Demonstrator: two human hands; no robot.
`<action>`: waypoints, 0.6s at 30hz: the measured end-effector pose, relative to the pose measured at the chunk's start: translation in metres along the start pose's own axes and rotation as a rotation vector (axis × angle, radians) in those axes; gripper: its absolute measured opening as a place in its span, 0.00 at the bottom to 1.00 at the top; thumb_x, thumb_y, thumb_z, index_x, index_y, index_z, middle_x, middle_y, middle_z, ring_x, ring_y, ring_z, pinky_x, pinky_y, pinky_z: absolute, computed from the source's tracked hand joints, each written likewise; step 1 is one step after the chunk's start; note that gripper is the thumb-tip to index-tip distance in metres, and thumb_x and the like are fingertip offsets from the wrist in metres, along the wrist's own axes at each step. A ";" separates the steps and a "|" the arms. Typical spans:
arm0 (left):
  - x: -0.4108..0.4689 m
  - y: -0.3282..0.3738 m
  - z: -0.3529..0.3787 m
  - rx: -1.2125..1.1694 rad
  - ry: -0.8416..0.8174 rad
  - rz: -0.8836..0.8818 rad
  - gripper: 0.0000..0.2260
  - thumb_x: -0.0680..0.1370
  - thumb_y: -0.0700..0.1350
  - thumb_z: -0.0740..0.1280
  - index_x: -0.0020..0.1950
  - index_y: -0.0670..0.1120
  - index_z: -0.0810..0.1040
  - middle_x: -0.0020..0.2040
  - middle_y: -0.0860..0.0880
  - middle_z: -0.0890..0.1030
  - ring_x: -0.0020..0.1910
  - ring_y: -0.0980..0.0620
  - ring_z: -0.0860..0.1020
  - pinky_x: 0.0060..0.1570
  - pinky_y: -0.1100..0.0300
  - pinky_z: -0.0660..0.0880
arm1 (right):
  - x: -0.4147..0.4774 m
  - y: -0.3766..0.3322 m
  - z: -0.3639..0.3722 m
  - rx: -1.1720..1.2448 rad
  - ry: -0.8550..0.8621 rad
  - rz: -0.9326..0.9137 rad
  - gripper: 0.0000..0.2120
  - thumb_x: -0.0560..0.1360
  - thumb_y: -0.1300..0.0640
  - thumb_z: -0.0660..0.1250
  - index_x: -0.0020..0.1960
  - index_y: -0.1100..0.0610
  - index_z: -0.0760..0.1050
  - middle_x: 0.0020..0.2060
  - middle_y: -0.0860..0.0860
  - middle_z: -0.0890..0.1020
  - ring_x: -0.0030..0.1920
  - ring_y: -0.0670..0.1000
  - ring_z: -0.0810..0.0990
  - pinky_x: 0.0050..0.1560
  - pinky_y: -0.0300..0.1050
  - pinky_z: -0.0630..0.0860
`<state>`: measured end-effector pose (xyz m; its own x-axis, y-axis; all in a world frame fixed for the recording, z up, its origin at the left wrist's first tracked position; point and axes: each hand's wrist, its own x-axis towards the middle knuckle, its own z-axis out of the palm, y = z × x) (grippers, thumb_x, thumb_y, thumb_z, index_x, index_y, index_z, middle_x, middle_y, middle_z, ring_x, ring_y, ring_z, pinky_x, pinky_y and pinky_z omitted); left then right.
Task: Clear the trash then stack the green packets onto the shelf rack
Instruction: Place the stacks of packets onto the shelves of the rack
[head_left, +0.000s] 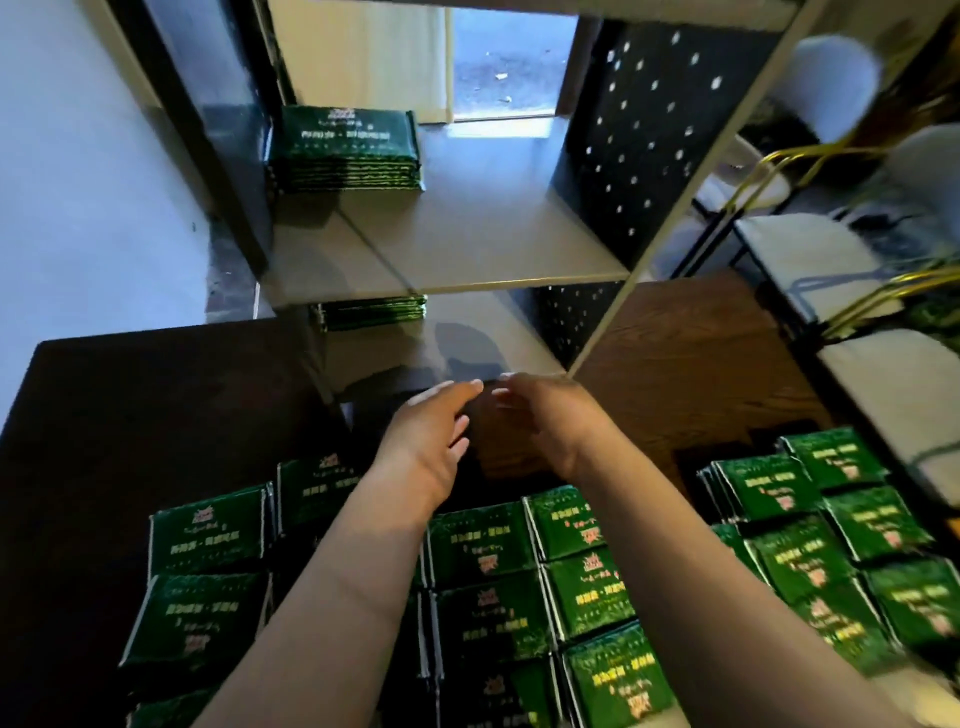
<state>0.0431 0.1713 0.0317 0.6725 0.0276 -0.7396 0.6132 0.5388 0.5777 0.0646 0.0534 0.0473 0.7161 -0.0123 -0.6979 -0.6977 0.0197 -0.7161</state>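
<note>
Many green packets (587, 592) lie in rows on the dark table (130, 415) below me. A stack of green packets (345, 148) stands at the back left of the upper shelf (467, 244) of the rack. Another low stack (371, 312) sits on the shelf beneath it. My left hand (431, 436) and my right hand (545, 421) reach forward side by side above the table, just in front of the lower shelf's edge. Both hands have relaxed, loosely spread fingers and hold nothing.
A black perforated panel (639, 145) forms the rack's right side. A white rack post (691, 197) runs diagonally past it. White chairs with yellow legs (810, 249) stand at the right. A pale wall (78, 182) is at the left.
</note>
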 end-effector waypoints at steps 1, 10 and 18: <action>0.000 -0.004 0.003 0.023 -0.031 -0.020 0.06 0.78 0.42 0.69 0.55 0.48 0.79 0.49 0.51 0.80 0.65 0.48 0.73 0.68 0.53 0.64 | -0.004 0.001 -0.005 0.016 0.002 -0.002 0.08 0.79 0.56 0.65 0.50 0.61 0.80 0.46 0.59 0.82 0.44 0.57 0.80 0.42 0.46 0.75; -0.002 -0.034 0.062 0.176 -0.142 -0.035 0.03 0.76 0.41 0.72 0.48 0.48 0.82 0.45 0.47 0.85 0.49 0.48 0.82 0.58 0.52 0.76 | -0.030 0.002 -0.070 0.099 0.077 -0.080 0.06 0.78 0.62 0.66 0.43 0.61 0.80 0.40 0.59 0.82 0.41 0.58 0.81 0.45 0.50 0.80; 0.006 -0.075 0.127 0.266 -0.185 -0.019 0.04 0.78 0.41 0.70 0.45 0.49 0.80 0.46 0.48 0.83 0.47 0.50 0.80 0.56 0.55 0.75 | -0.015 0.007 -0.144 0.045 0.046 -0.117 0.08 0.77 0.62 0.66 0.43 0.57 0.82 0.39 0.54 0.85 0.40 0.51 0.84 0.44 0.45 0.80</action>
<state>0.0540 0.0245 0.0277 0.7086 -0.1470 -0.6902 0.6970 0.2985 0.6520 0.0462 -0.0901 0.0519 0.7902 -0.0629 -0.6096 -0.6067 0.0602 -0.7926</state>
